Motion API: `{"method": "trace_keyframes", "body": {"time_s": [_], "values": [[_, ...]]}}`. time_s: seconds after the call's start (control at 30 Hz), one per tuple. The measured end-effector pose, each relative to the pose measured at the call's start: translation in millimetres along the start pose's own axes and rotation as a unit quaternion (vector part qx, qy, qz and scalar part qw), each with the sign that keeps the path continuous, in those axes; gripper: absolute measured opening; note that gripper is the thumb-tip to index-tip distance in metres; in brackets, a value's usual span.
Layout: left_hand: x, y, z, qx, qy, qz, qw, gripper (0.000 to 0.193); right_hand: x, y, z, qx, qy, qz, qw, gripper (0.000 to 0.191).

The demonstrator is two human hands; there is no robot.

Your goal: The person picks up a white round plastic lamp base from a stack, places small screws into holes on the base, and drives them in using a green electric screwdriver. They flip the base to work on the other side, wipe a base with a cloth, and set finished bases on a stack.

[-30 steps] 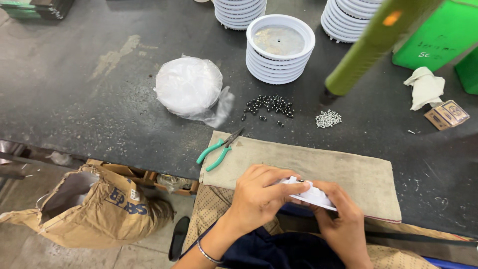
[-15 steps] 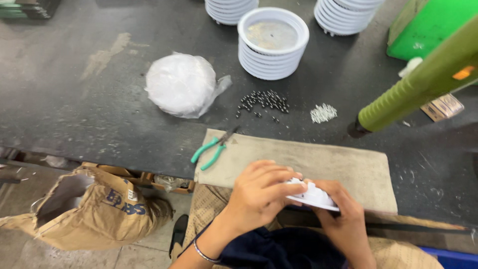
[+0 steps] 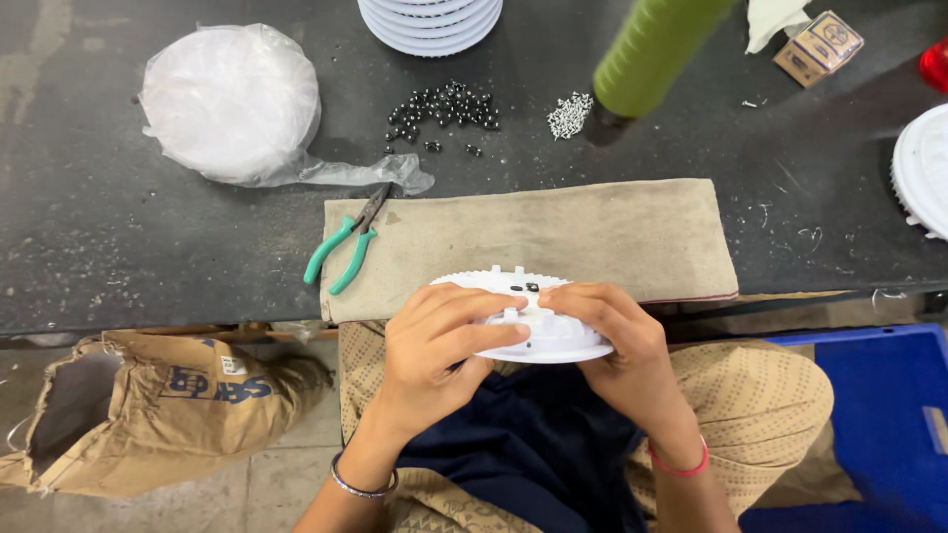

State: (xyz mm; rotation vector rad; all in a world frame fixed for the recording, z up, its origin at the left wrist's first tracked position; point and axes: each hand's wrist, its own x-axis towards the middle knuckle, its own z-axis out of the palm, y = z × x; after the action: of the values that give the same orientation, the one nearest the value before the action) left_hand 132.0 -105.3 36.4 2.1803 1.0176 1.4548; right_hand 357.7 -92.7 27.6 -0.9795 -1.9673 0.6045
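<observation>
The person holds a white round plastic housing [image 3: 533, 321] over the lap, just off the near edge of the dark worktable [image 3: 118, 247], probably so it sits close to the eyes and can be turned freely. The left hand [image 3: 439, 345] wraps its 9 o'clock side, fingers curled over the top and thumb pressed on the ribbed face; the right hand [image 3: 607, 341] clasps the 3 o'clock side, fingertips meeting near two small dark parts at the rim, though whether they pinch one is hard to tell. At 12 o'clock lies a coarse beige cloth [image 3: 553, 237], with green-handled pliers [image 3: 341, 247] at its 9 o'clock edge. Beyond sit loose black beads [image 3: 439, 109], a heap of small silvery screws [image 3: 570, 114], and a crinkled clear bag of white discs [image 3: 232, 104].
</observation>
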Motion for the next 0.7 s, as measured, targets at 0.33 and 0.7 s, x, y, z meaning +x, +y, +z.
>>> {"method": "trace_keyframes", "body": {"time_s": [0.33, 0.7], "values": [[-8.2, -3.0, -0.8, -0.006, 0.01, -0.002, 1.0, 0.028, -2.2, -3.4, 4.8, -0.011, 0.009, -0.005, 1.0, 0.05], [-2.7, -9.4, 2.6, -0.006, 0.033, 0.022, 0.999, 0.03, 22.9, 34.7, -40.7, 0.229, -0.056, 0.071, 0.969, 0.041]]}}
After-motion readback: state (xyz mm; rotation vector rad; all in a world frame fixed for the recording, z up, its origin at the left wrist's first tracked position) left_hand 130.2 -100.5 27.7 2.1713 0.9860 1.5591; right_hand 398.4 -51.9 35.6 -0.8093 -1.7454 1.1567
